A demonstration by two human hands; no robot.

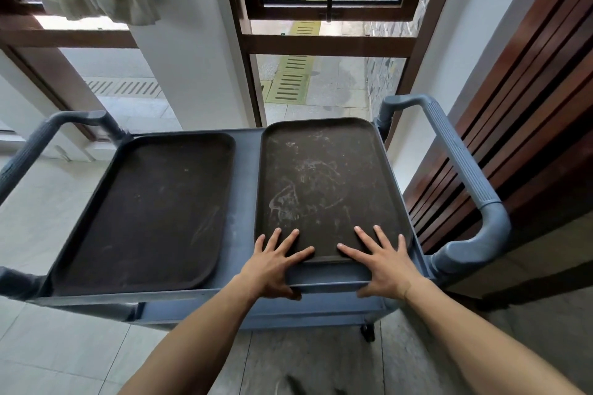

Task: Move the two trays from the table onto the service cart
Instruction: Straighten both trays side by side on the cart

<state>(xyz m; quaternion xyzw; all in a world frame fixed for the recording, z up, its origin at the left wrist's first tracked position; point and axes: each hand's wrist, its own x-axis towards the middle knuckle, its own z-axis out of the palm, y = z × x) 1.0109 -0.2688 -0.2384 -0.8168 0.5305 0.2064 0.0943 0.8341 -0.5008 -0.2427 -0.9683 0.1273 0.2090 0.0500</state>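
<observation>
Two dark brown trays lie side by side on the top shelf of a grey-blue service cart (244, 176). The left tray (150, 212) rests flat with nothing touching it. The right tray (324, 183) is scuffed with pale marks. My left hand (276, 263) lies spread on its near left corner, thumb hooked under the cart's front edge. My right hand (382, 263) lies spread on its near right corner, thumb also down over the front edge. Neither hand grips the tray; the fingers lie flat and apart on it.
The cart has ribbed handles at the left (38, 151) and right (462, 170) ends. A dark wooden slatted panel (513, 125) stands close to the right. Windows (327, 42) and a white pillar (192, 51) are behind the cart. One caster (369, 332) shows below.
</observation>
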